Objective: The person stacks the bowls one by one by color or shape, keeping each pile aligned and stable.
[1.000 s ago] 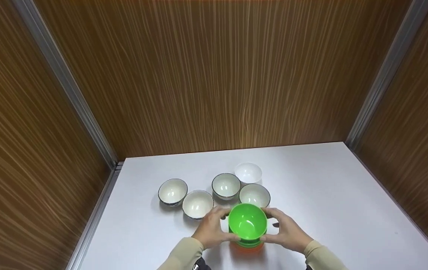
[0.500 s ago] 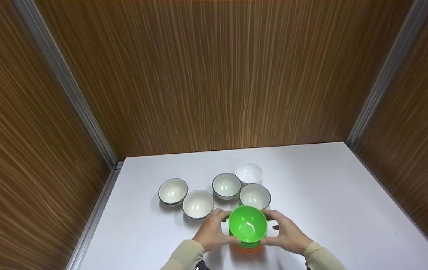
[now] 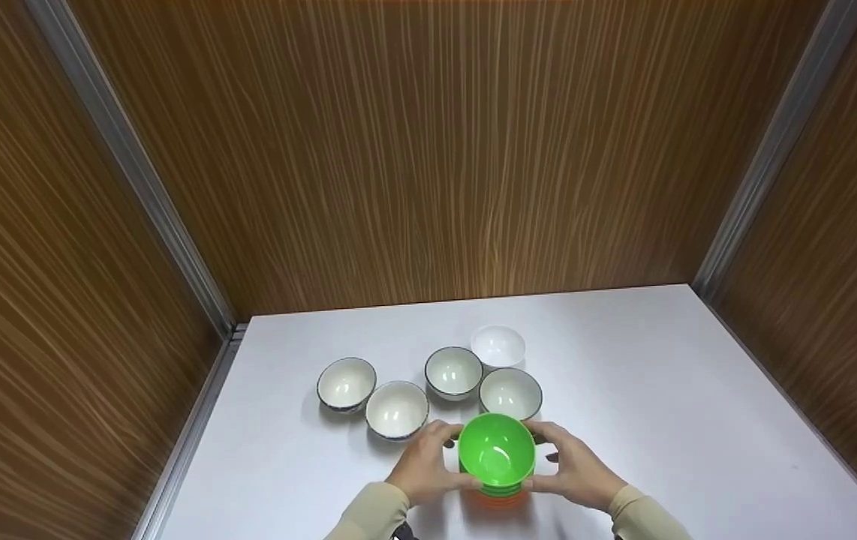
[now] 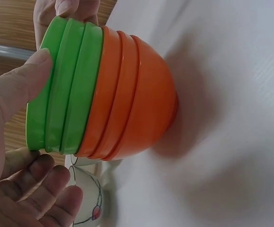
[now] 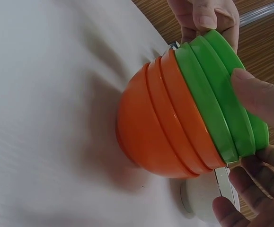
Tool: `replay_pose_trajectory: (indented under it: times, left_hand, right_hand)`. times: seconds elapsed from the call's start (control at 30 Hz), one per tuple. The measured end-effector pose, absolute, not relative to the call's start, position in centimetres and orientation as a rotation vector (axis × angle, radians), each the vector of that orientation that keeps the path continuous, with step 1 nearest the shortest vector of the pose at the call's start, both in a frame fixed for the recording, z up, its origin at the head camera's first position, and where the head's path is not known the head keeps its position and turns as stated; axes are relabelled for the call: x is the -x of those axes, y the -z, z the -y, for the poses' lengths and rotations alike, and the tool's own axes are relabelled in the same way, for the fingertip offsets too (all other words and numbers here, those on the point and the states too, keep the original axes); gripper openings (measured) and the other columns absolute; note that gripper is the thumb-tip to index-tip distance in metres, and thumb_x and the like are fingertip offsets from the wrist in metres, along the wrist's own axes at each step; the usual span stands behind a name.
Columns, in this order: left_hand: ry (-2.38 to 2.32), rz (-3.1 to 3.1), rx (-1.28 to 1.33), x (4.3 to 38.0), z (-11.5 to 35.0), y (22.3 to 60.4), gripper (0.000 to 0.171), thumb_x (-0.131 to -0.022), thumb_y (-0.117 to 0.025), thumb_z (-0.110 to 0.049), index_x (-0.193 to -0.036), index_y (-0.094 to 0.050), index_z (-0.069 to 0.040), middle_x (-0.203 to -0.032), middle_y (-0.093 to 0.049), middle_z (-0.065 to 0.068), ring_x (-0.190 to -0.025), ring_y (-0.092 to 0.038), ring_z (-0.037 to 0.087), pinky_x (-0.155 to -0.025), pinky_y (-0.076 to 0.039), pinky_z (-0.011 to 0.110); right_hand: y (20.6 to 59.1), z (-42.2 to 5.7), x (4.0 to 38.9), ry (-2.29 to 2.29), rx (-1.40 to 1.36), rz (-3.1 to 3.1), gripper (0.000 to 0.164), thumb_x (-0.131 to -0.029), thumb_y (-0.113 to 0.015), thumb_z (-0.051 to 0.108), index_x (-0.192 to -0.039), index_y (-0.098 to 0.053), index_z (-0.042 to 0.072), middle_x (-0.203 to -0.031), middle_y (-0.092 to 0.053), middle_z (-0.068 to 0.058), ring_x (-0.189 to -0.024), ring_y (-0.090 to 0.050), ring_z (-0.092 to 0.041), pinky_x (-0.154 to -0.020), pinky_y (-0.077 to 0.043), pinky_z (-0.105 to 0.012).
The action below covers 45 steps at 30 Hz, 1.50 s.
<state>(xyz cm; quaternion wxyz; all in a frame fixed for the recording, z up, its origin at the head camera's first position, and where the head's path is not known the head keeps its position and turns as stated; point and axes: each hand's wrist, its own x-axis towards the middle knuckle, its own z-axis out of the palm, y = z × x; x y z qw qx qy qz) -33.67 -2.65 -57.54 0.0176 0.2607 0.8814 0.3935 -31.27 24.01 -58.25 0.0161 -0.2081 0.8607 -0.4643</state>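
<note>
A stack of nested bowls stands upright on the white table in front of me. Three orange bowls [image 4: 148, 94] make up its lower part, with three green bowls [image 5: 217, 99] nested above. From the left side my left hand [image 3: 426, 465] pinches the topmost green bowl [image 3: 497, 450], thumb near the front of the rim and forefinger toward the back. My right hand [image 3: 578, 466] holds the same bowl from the opposite side in a matching way. In both wrist views the other fingers hang off the stack. The top bowl's inside shows nothing in it.
Behind the stack are dark-rimmed white bowls: far left [image 3: 346, 384], left of centre [image 3: 397, 410], centre [image 3: 453, 373] and just behind the green bowl [image 3: 510, 394]. A plain white bowl [image 3: 498, 346] sits farthest back. Wood-grain panels [image 3: 466, 150] enclose the table [image 3: 661, 390].
The top green bowl and both hands have sunk slightly toward the stack, mostly in the first half second. Both hands keep their hold. The white bowls have stayed in place.
</note>
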Motion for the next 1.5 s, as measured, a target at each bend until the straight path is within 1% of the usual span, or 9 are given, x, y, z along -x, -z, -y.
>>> replay_pose_trajectory:
  times: [0.27,0.43,0.73,0.87,1.0,1.1,1.23,1.3,1.5]
  left_hand:
    - [-1.208,-2.732,-0.782,33.6,2.5,57.6,0.080,-0.056,-0.079,-0.053,-0.122,-0.055,-0.016,-0.104,-0.051,-0.012,-0.096,-0.051,0.017,-0.080,-0.045,0.027]
    - [-1.200,-2.728,-0.785,33.5,2.5,57.4,0.081,-0.056,-0.079,-0.053,-0.123,-0.055,-0.014,-0.106,-0.051,-0.011,-0.096,-0.051,0.018,-0.080,-0.045,0.026]
    - [-1.185,-2.710,-0.770,33.5,2.8,57.7,0.092,-0.059,-0.076,-0.056,-0.130,-0.047,-0.005,-0.110,-0.053,-0.007,-0.097,-0.052,0.016,-0.083,-0.045,0.027]
    - [-1.193,-2.702,-0.764,33.5,3.3,58.0,0.096,-0.059,-0.076,-0.057,-0.131,-0.046,-0.002,-0.110,-0.054,-0.004,-0.097,-0.052,0.017,-0.083,-0.046,0.027]
    - [-1.195,-2.693,-0.759,33.3,3.9,58.4,0.095,-0.058,-0.075,-0.058,-0.131,-0.047,-0.003,-0.110,-0.054,-0.001,-0.097,-0.052,0.016,-0.083,-0.046,0.027]
    - [-1.195,-2.689,-0.766,33.2,4.2,58.7,0.093,-0.059,-0.076,-0.056,-0.130,-0.048,-0.002,-0.109,-0.055,0.000,-0.096,-0.052,0.016,-0.084,-0.046,0.028]
    - [-1.205,-2.681,-0.757,32.9,4.5,58.9,0.090,-0.060,-0.077,-0.053,-0.129,-0.048,-0.002,-0.108,-0.055,0.001,-0.095,-0.052,0.016,-0.084,-0.045,0.029]
    - [-1.212,-2.678,-0.751,32.8,4.5,59.0,0.090,-0.061,-0.077,-0.053,-0.129,-0.049,-0.002,-0.108,-0.055,0.001,-0.095,-0.051,0.016,-0.084,-0.046,0.029]
    - [-1.222,-2.679,-0.738,32.3,4.8,59.2,0.088,-0.062,-0.076,-0.053,-0.128,-0.050,-0.002,-0.107,-0.055,0.000,-0.095,-0.052,0.017,-0.084,-0.046,0.030]
  right_hand:
    - [58.2,-24.1,31.3,1.424,0.602,-2.678,0.084,-0.064,-0.079,0.041,-0.134,-0.041,0.014,-0.123,-0.050,0.002,-0.108,-0.049,-0.023,-0.085,-0.047,-0.047]
    - [58.4,-24.1,31.3,1.445,0.617,-2.663,0.085,-0.067,-0.079,0.034,-0.135,-0.038,0.005,-0.124,-0.050,-0.008,-0.108,-0.049,-0.032,-0.084,-0.046,-0.052]
    - [58.5,-24.3,31.2,1.438,0.615,-2.651,0.086,-0.067,-0.078,0.040,-0.137,-0.038,0.009,-0.124,-0.049,-0.001,-0.108,-0.049,-0.026,-0.083,-0.047,-0.049]
    - [58.4,-24.8,31.2,1.452,0.599,-2.651,0.080,-0.074,-0.073,0.039,-0.137,-0.038,0.006,-0.126,-0.048,-0.006,-0.109,-0.048,-0.031,-0.083,-0.047,-0.050]
    - [58.2,-25.7,31.6,1.488,0.449,-2.679,0.063,-0.084,-0.065,0.035,-0.133,-0.042,0.003,-0.124,-0.051,-0.012,-0.109,-0.050,-0.031,-0.085,-0.047,-0.045]
    - [57.8,-26.3,32.4,1.512,0.271,-2.725,0.056,-0.087,-0.060,0.038,-0.128,-0.048,0.003,-0.116,-0.057,-0.010,-0.105,-0.053,-0.026,-0.086,-0.047,-0.043]
    - [57.1,-27.3,34.0,1.565,0.038,-2.713,0.053,-0.086,-0.058,0.043,-0.123,-0.053,0.005,-0.103,-0.062,-0.003,-0.097,-0.057,-0.020,-0.085,-0.048,-0.040]
    - [56.7,-27.8,34.9,1.618,-0.042,-2.659,0.053,-0.087,-0.058,0.042,-0.122,-0.053,0.004,-0.099,-0.062,-0.004,-0.094,-0.058,-0.020,-0.083,-0.049,-0.040]
    - [55.9,-28.7,37.7,1.710,-0.171,-2.492,0.061,-0.089,-0.053,0.046,-0.125,-0.047,-0.002,-0.104,-0.062,-0.013,-0.096,-0.059,-0.025,-0.085,-0.048,-0.045]
